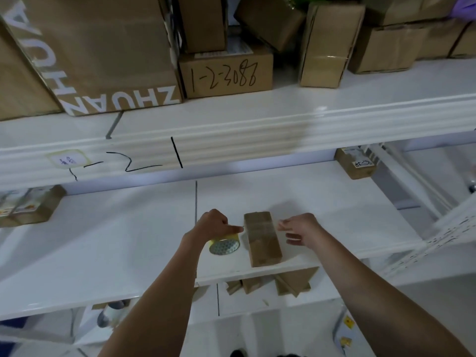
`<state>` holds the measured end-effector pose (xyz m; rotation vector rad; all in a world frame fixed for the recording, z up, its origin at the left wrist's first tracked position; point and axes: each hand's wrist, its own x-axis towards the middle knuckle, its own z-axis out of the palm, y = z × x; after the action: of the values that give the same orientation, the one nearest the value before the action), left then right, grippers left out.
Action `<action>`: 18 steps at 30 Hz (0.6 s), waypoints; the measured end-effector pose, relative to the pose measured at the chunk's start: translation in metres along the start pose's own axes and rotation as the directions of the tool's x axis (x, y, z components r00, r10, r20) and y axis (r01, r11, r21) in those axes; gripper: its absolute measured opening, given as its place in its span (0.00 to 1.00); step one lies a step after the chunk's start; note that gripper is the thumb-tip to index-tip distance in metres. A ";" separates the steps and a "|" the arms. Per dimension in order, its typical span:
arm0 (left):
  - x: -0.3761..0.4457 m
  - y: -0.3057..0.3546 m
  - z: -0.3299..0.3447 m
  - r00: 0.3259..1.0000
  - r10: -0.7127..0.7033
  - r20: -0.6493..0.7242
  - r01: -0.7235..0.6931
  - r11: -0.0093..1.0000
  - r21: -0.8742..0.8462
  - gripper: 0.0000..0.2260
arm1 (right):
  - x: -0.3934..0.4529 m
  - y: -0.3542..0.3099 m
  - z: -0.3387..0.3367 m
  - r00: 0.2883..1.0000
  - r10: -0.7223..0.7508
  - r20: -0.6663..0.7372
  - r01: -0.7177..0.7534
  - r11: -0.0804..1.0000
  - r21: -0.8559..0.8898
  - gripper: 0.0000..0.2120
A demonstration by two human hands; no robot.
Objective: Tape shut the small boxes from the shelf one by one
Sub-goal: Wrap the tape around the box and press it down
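Middle shelf board [128, 253]: bare white surface to the left of the small cardboard box [261, 239] beyond the tape roll [224, 244], also behind the box and to its right. Tape roll just left of the box, under the left hand [215, 224]; right hand [300, 228] just right of it. Far from the box: labelled carton [356, 163] at back right, packets [28, 204] at far left; upper shelf edge [231, 148] overhangs behind.

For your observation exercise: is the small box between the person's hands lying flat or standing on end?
Lying flat. The small box rests on its long side on the white shelf, beside the tape roll.
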<state>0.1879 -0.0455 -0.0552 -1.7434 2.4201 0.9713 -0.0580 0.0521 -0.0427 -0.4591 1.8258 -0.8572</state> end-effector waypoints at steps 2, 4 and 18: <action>0.003 0.000 0.004 1.000 0.000 0.021 -0.001 1.000 0.023 0.22 | 0.005 0.003 -0.001 1.000 0.005 -0.017 -0.006 0.999 -0.032 0.10; 0.006 -0.001 0.008 0.999 -0.010 0.032 0.010 1.000 0.025 0.23 | 0.009 0.005 -0.002 1.000 -0.003 0.016 0.003 1.000 0.030 0.10; 0.010 0.000 0.020 0.998 -0.055 0.018 0.054 0.996 0.065 0.23 | 0.036 0.018 -0.020 0.983 -0.030 0.179 0.025 0.999 0.030 0.09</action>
<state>0.1777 -0.0442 -0.0750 -1.7602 2.3514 0.8907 -0.0897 0.0478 -0.0741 -0.5283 1.6444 -0.8314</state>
